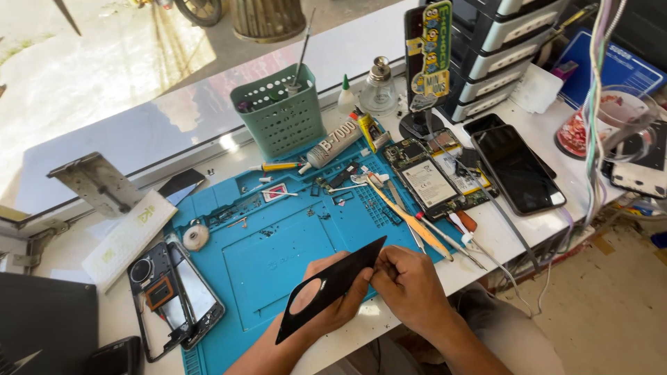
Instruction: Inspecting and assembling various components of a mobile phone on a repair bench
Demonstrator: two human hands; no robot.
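Note:
My left hand (332,300) grips a thin black phone back cover (340,276) with a large round camera cutout, held flat above the front edge of the blue repair mat (271,257). My right hand (408,285) pinches the cover's upper right corner between thumb and fingers. Whether something small sits in those fingers is hidden.
An opened phone (431,182) with its battery showing lies on the mat's right side, beside two dark phones (517,170). Tweezers and an orange pry tool (410,219) lie nearby. A dismantled phone frame (170,295) lies left. A green tool basket (278,114) and glue tube (332,144) stand behind.

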